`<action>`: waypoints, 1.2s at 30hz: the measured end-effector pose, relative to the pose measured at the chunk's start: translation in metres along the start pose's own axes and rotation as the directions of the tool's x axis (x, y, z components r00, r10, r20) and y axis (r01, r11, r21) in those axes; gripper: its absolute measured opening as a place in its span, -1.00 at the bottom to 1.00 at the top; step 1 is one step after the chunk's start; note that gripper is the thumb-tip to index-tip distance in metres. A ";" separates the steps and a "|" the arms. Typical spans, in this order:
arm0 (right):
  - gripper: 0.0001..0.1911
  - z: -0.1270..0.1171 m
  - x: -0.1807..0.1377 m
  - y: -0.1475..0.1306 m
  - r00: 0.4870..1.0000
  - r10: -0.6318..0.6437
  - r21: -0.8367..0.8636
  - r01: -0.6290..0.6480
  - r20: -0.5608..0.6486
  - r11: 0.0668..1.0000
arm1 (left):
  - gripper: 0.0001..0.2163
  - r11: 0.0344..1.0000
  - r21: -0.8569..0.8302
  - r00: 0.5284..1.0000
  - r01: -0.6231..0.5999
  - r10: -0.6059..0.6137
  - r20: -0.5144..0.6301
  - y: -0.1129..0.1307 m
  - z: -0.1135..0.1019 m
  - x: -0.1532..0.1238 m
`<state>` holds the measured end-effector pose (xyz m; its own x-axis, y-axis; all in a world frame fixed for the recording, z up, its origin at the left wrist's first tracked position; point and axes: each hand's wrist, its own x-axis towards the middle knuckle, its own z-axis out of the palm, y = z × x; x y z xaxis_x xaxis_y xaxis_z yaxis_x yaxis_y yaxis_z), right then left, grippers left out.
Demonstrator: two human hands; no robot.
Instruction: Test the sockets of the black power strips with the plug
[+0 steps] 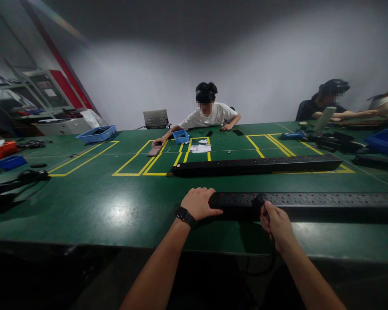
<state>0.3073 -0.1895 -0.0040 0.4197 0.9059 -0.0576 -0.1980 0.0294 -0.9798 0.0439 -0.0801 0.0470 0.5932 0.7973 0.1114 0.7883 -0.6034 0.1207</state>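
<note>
A long black power strip (326, 200) lies along the near side of the table, its row of sockets dotted with small red marks. My left hand (198, 203) is wrapped over the strip's left end, fingers on the far side and thumb along the near face. In my right hand (278, 224) is a black plug (258, 200), held at the socket face; whether its pins are inside a socket is hidden. A dark cable (273, 257) hangs below that hand past the table edge. Farther back, a second black power strip (258, 165) lies parallel.
The green table (84, 206) carries yellow tape outlines. Across it a person (210, 114) reaches toward pinkish strips (154, 149) beside a small blue bin (181, 136). Papers (200, 148) lie nearby. Black cables (16, 185) are heaped at left; a blue bin (384, 142) stands right.
</note>
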 end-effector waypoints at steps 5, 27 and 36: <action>-0.51 0.000 0.001 0.002 1.000 -0.022 0.022 0.022 0.009 1.000 | -0.32 1.000 0.007 1.000 -0.017 0.017 0.001 0.000 0.001 -0.001; -0.50 0.002 -0.002 0.002 0.998 -0.040 0.096 0.036 0.041 0.995 | -0.32 0.998 0.038 0.999 -0.043 0.042 0.030 -0.004 0.008 0.001; -0.54 -0.004 0.003 0.012 0.996 -0.040 0.268 0.017 0.079 0.963 | -0.33 0.998 0.056 0.999 -0.037 0.036 0.022 -0.005 0.010 0.001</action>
<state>0.3095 -0.1876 -0.0171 0.3556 0.9346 -0.0032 -0.4212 0.1572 -0.8932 0.0425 -0.0764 0.0368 0.6248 0.7751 0.0943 0.7735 -0.6309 0.0608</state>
